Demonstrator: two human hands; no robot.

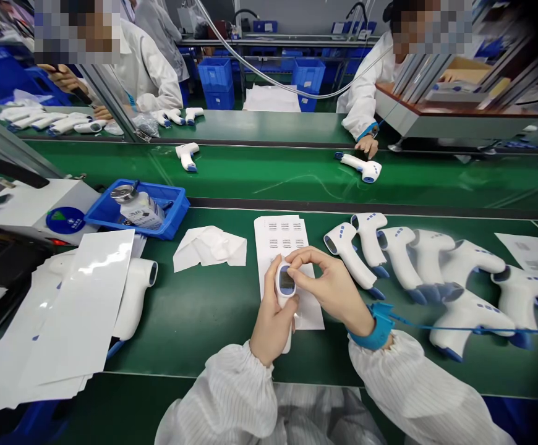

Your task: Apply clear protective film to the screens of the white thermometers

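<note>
White infrared thermometer (286, 282) at 6 o'clock, upright in the curled left hand (273, 324); right hand (330, 287) pinching its head between thumb and forefinger, above a printed label sheet (282, 238); more white thermometers (396, 253) at 3 o'clock.

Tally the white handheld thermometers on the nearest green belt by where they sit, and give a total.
Thermometer held between left hand and right hand: 1
Thermometers in the row at right: 7
Thermometer partly under white sheets: 1
Total: 9
</note>
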